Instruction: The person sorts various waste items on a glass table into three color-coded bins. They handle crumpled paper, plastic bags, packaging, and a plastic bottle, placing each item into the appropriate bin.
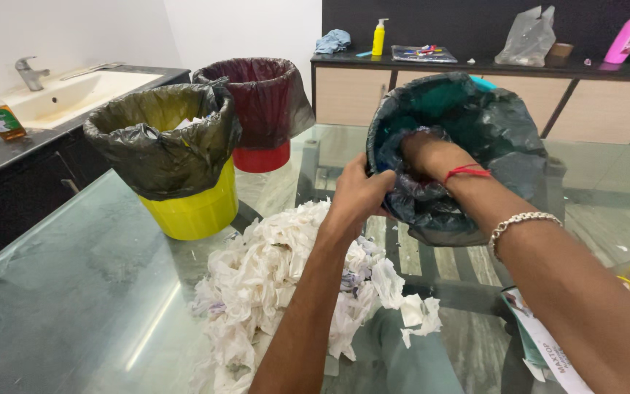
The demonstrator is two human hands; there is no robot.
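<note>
A teal bin lined with a dark plastic bag (497,131) is tipped on its side above the glass table, its mouth facing me. My left hand (359,191) grips the near rim of the bag. My right hand (421,149) reaches inside the bin, its fingers hidden in the liner; a red thread and a metal bracelet circle that forearm. Below the bin a heap of crumpled white paper and tissue (286,284) lies on the table.
A yellow bin with an olive-black liner (173,157) and a red bin with a dark red liner (260,109) stand on the glass table (82,292) at the back left. A sink counter is at left, a cabinet with bottles behind, printed packets at right.
</note>
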